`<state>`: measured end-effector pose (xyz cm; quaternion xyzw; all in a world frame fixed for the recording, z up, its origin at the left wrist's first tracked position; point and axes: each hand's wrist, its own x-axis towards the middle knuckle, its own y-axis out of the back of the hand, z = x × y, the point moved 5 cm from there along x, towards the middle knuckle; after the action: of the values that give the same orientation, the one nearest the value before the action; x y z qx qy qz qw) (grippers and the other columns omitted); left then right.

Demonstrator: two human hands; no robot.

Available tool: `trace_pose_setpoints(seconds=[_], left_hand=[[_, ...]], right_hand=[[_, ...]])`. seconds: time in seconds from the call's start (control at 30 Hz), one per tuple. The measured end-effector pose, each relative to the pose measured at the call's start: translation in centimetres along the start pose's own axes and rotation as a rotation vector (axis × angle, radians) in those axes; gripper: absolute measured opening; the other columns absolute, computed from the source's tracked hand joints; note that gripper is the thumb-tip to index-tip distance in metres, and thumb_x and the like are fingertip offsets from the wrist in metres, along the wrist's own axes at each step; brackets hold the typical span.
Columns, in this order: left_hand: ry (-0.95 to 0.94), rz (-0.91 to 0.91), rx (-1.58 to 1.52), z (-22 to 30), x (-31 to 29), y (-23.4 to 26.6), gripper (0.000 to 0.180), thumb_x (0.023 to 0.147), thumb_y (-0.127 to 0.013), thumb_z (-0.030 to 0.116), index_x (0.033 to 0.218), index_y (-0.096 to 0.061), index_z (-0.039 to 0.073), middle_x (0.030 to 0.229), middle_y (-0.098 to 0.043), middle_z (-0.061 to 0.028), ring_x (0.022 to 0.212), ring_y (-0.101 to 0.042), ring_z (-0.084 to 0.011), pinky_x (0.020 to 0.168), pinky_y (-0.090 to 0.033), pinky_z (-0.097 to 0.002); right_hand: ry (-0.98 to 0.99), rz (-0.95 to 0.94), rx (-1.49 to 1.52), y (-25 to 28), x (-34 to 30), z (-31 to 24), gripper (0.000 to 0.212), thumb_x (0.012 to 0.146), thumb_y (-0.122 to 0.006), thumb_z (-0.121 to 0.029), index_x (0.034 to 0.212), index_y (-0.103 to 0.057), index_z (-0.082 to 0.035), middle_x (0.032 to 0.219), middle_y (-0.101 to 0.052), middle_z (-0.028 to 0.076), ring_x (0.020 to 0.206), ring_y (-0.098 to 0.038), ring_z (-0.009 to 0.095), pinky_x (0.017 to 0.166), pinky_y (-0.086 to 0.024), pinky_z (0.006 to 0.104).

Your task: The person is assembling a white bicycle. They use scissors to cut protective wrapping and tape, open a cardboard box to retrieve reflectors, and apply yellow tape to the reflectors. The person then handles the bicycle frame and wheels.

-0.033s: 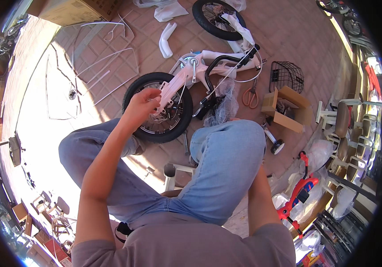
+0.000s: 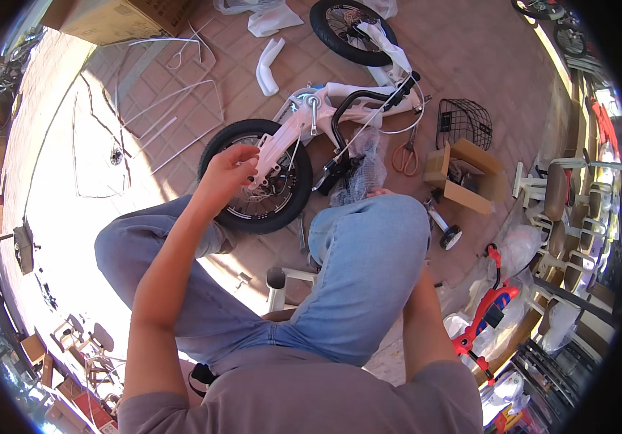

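A small white bicycle lies on its side in front of me. Its rear wheel (image 2: 259,210) is nearest, and the front wheel (image 2: 352,32) lies farther off. My left hand (image 2: 230,172) is at the rear end of the white frame (image 2: 290,132), over the wheel's middle. Its fingers are bent together there; whatever they hold is hidden. My right forearm passes behind my right knee, and only the fingertips of my right hand (image 2: 379,192) show past it, beside clear bubble wrap (image 2: 361,173). A crank arm (image 2: 314,116) stands up from the frame.
Orange-handled scissors (image 2: 405,158), a black wire basket (image 2: 464,123) and an open cardboard box (image 2: 468,177) lie to the right. A small wheel on a bracket (image 2: 451,237) is near my knee. White straps (image 2: 173,94) lie at left; a large carton (image 2: 119,20) stands beyond.
My right fingertips show a little more past the knee. The view has shifted slightly; my left hand stays at the rear wheel.
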<state>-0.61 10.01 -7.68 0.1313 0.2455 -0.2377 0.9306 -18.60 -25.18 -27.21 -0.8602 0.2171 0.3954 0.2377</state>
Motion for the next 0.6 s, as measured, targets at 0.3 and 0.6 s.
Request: trace_pose_setpoints(seconds=[0.3, 0.6], left_hand=[[-0.02, 0.004, -0.011, -1.7, -0.5, 0.5, 0.032, 0.091, -0.056, 0.017, 0.119, -0.055, 0.0, 0.108, -0.06, -0.0048, 0.09, -0.06, -0.0125, 0.074, -0.047, -0.0261], [0.009, -0.053, 0.033, -1.0, -0.8, -1.0, 0.03, 0.092, -0.054, 0.016, 0.118, -0.056, 0.002, 0.109, -0.062, -0.0051, 0.092, -0.061, -0.0126, 0.073, -0.048, -0.025]], right_hand=[[0.305, 0.404, -0.735, -1.9, 4.9, 0.8, 0.043, 0.073, -0.075, -0.024, 0.107, -0.06, -0.003, 0.1, -0.061, 0.016, 0.082, -0.062, 0.029, 0.075, -0.052, 0.0406], [0.458, 0.609, -0.938, -4.4, 3.3, 3.4, 0.094, 0.057, -0.084, -0.023, 0.136, -0.036, -0.01, 0.121, -0.05, 0.026, 0.108, -0.054, 0.043, 0.089, -0.047, 0.0462]])
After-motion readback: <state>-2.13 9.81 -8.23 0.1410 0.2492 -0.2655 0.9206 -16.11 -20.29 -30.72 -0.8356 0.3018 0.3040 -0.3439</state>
